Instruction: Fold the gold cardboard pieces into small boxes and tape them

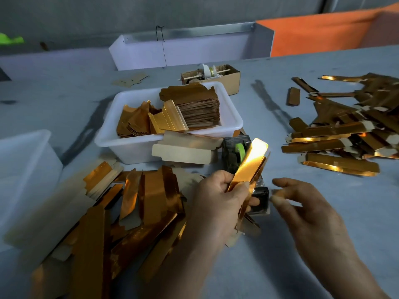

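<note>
In the lower middle of the frame the left hand (pixel 218 203) grips a folded gold box (pixel 248 167), long and narrow, fingers and thumb curled round its lower end so the far end tilts up toward the tape dispenser (pixel 235 152) just behind it. The right hand (pixel 306 203), a little to the right, pinches what looks like a short strip of clear tape (pixel 275 194) between thumb and fingertips; it is blurred, so I can't be sure of its length.

Flat gold pieces (pixel 133 203) are heaped at lower left, more stand stacked in the white tub (pixel 129 145) at centre, and finished-looking boxes (pixel 345 137) lie piled at the right on the tabletop (pixel 280 266).

The risk, I'd say, lies in the taping. The box is held only at one end, so its seam could spring open before the tape lands. The tape could also fold onto itself or go on crooked, and glare off the foil may hide the seam.
</note>
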